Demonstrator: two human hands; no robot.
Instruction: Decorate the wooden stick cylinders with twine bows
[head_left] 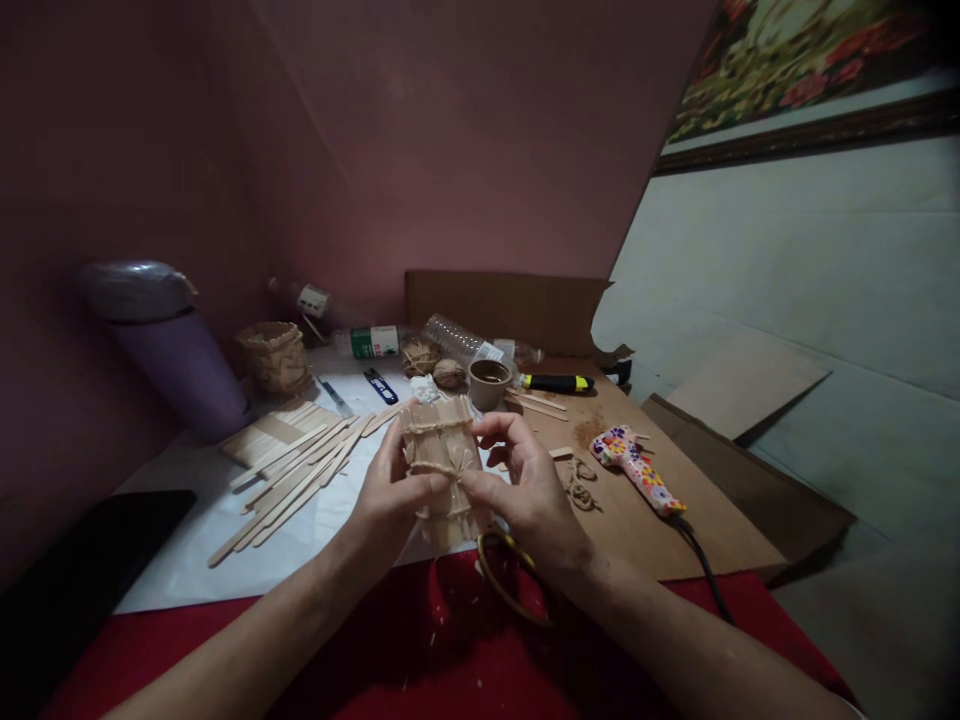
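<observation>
Between my two hands is a small craft piece of wooden sticks bound with twine, held above the table's near edge. Three bands of twine cross it, and the middle one has a small knot or bow. My left hand grips its left side, thumb lying on the front near the middle band. On the right side my right hand holds it, thumb by the knot and fingers curled at the edge. Partly behind my right hand, scissors with yellowish handles lie near the red cloth.
Loose craft sticks fan out on white paper at left, near a purple tumbler and a twine-wrapped pot. Behind stand a cup of brown liquid and plastic bottles. A patterned glue gun lies right on cardboard.
</observation>
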